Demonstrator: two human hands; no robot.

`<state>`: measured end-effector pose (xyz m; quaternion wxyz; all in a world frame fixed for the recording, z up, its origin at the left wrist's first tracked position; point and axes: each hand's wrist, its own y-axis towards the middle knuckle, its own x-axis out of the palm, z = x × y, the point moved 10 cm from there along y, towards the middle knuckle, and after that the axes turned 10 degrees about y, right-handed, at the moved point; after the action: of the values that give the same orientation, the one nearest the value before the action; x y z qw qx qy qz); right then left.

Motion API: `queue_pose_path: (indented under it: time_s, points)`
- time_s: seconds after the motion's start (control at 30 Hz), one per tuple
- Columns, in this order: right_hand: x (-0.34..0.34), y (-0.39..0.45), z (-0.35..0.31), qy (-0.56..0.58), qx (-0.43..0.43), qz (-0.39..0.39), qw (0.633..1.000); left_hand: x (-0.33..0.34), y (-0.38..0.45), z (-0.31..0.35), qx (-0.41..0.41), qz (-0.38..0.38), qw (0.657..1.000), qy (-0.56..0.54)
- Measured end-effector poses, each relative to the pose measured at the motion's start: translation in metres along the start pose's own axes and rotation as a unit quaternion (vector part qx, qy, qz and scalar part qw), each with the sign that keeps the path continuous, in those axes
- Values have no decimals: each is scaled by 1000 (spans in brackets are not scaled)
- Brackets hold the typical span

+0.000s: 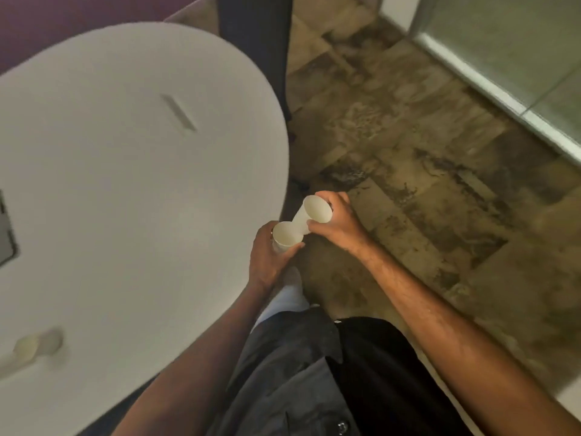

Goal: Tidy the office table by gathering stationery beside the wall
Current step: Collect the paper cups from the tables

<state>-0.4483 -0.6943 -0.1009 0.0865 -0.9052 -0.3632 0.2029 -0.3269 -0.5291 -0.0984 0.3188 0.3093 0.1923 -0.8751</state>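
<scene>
Here, one paper cup [287, 236] in the left hand's [267, 256] grip, another cup [312, 212] in the right hand's [338, 221], rims touching.

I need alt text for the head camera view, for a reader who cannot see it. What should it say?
Seen from above, a person beside a white rounded table holds two white paper cups: the left hand grips one cup upright, and the right hand tilts the second cup so its base meets the first cup's rim. A mottled brown floor lies beyond.
</scene>
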Motion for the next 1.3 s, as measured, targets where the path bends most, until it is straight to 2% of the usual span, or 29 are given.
queue_pose_path:
  time_s: [0.23,0.47,0.73,0.97,1.3]
  points:
    - [-118,78,44,0,34,112,993,73,111,48,5,-57,998,21]
    - [-213,194,50,-7,69,159,985,135,252,108,-2,-66,998,19]
    - [-308,322,10,-54,2,210,976,163,393,190,-7,-42,999,9]
    - [-368,477,-6,-62,-17,184,981,186,520,226,-52,1,999,15]
    - [-422,698,-63,-97,-100,53,989,213,681,283,-129,103,986,-16]
